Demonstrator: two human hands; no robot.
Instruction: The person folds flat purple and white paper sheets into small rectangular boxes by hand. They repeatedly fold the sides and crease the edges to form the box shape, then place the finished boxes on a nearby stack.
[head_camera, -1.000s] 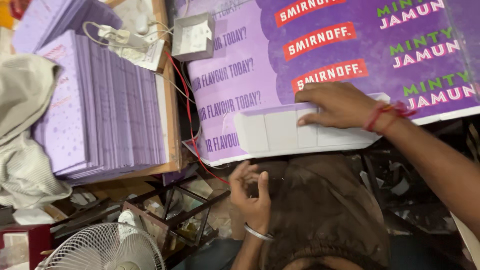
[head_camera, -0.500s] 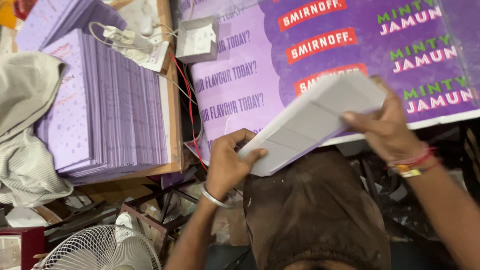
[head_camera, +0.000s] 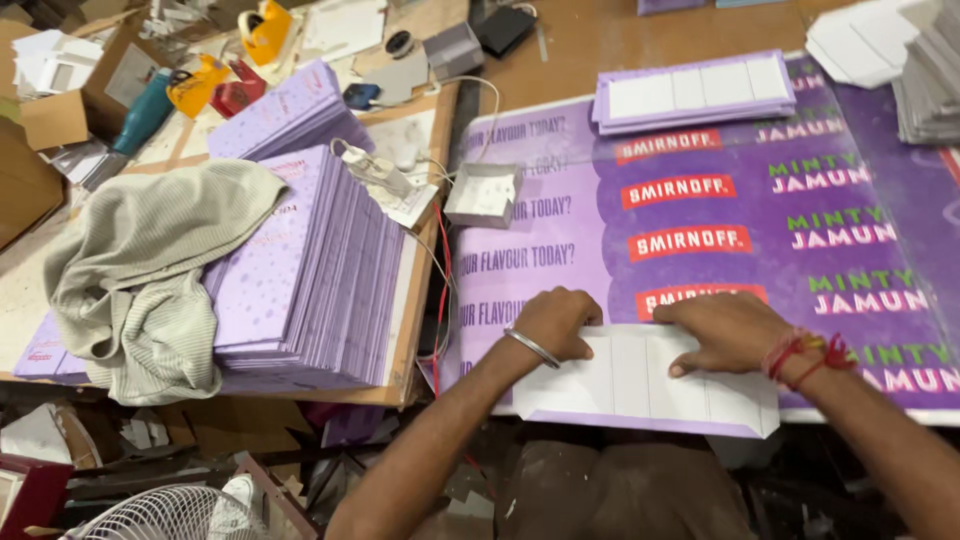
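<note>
Both the left hand (head_camera: 556, 322) and the right hand (head_camera: 722, 331) press flat, holding nothing, on a white creased cardboard panel (head_camera: 645, 388); a stack of purple printed cards (head_camera: 315, 280) lies near.

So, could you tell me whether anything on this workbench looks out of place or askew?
A crumpled grey-green cloth is draped over the tall stack of purple printed cards and hangs past the bench edge. Both hands, left and right, press the white creased card flat; it lies straight.
</note>
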